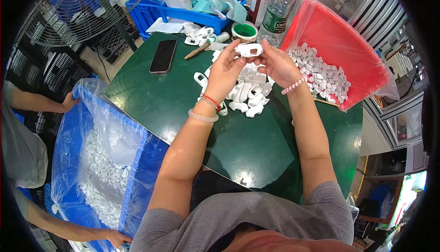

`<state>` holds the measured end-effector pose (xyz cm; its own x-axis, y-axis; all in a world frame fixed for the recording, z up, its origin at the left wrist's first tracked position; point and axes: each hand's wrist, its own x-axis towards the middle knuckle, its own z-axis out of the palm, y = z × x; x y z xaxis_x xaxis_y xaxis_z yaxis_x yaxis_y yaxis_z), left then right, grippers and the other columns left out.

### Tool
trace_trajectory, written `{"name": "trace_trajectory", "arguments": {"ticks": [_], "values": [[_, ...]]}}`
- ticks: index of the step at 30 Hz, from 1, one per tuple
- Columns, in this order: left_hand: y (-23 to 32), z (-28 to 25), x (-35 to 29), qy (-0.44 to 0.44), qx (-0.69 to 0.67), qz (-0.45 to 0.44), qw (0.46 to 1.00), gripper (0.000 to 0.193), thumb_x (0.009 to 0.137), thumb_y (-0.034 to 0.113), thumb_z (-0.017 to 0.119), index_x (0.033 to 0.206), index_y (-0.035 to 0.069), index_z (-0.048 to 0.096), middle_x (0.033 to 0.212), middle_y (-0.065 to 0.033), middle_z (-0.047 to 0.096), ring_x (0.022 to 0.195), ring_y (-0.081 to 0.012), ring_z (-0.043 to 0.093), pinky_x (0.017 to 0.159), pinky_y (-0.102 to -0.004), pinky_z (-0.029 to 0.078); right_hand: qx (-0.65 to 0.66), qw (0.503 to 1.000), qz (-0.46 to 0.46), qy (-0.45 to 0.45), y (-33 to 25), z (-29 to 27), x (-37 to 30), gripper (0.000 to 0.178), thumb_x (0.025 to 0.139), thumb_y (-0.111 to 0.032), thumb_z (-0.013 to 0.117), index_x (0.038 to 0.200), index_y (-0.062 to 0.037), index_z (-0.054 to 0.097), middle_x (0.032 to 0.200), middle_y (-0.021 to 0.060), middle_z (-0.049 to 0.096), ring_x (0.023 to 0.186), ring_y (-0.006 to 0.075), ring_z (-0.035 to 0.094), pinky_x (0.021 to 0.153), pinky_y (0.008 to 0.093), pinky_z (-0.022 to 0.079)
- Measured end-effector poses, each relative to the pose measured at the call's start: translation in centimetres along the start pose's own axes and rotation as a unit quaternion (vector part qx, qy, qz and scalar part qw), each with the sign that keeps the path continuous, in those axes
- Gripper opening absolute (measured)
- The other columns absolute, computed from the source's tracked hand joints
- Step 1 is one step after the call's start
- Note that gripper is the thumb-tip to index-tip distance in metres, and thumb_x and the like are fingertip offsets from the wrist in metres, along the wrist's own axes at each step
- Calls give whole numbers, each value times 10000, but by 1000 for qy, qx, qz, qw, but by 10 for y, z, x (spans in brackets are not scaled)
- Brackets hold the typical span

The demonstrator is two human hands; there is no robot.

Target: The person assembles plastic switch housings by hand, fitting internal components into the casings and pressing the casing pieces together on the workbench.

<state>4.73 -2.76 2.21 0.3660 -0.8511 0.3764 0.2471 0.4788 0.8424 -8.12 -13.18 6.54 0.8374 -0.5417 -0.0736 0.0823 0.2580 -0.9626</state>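
Observation:
Between my two hands, raised over the far middle of the green table (142, 91), is a white plastic shell (249, 50) with an oval opening. My left hand (227, 68) grips its left end with thumb and fingers. The fingers of my right hand (278, 66) close on its right end. Beneath and just nearer than my hands lies a loose pile of similar white plastic parts (250, 97), some of them hidden by my hands and wrists.
A red bin (366, 75) of small white pieces stands at right. Behind are a bottle (275, 23), a spray can (259, 7), a green-lined tub (244, 31) and a blue tray (197, 20). A phone (163, 56) lies left. Another person's hands touch a lined blue crate (149, 160).

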Motion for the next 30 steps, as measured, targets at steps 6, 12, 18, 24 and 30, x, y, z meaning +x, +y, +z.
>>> {"name": "trace_trajectory", "arguments": {"ticks": [6, 12, 18, 24, 30], "values": [[6, -1, 0, 42, -40, 3, 998, 380, 856, 0, 493, 1219, -46, 388, 1074, -150, 554, 916, -172, 580, 794, -256, 455, -4, 1000, -13, -26, 1, 4, -5, 359, 901, -360, 459, 1057, -47, 538, 902, -2, 564, 777, 62, 501, 657, 215, 438], [-1, -5, 2, 79, -10, 19, 997, 307, 822, -31, 533, 1118, -48, 452, 993, -127, 582, 844, -166, 598, 734, -240, 466, 7, 999, -26, -18, 6, 0, -3, 288, 902, -316, 473, 1022, -68, 557, 840, -32, 538, 770, 52, 497, 656, 212, 431], [-3, -7, 12, 102, 47, 50, 992, 298, 803, -38, 551, 1090, -58, 472, 966, -118, 588, 828, -167, 596, 712, -243, 470, -29, 998, -58, -26, 9, -6, 6, 267, 895, -310, 488, 1001, -75, 559, 816, -35, 527, 772, 53, 495, 675, 218, 428], [-16, -10, 13, 110, 35, 67, 991, 300, 788, -59, 560, 1076, -54, 476, 998, -109, 572, 862, -165, 588, 746, -267, 477, 27, 999, -38, -11, 12, -7, 8, 227, 886, -264, 517, 1013, -82, 560, 964, -13, 574, 881, 88, 516, 742, 255, 421], [9, 2, -2, 49, 7, 26, 998, 309, 832, -4, 540, 1125, -55, 459, 1006, -111, 569, 867, -148, 583, 767, -242, 462, 45, 995, -72, -59, 3, 5, -2, 303, 892, -271, 501, 1054, -16, 526, 994, 40, 567, 873, 114, 527, 772, 255, 438]]}}
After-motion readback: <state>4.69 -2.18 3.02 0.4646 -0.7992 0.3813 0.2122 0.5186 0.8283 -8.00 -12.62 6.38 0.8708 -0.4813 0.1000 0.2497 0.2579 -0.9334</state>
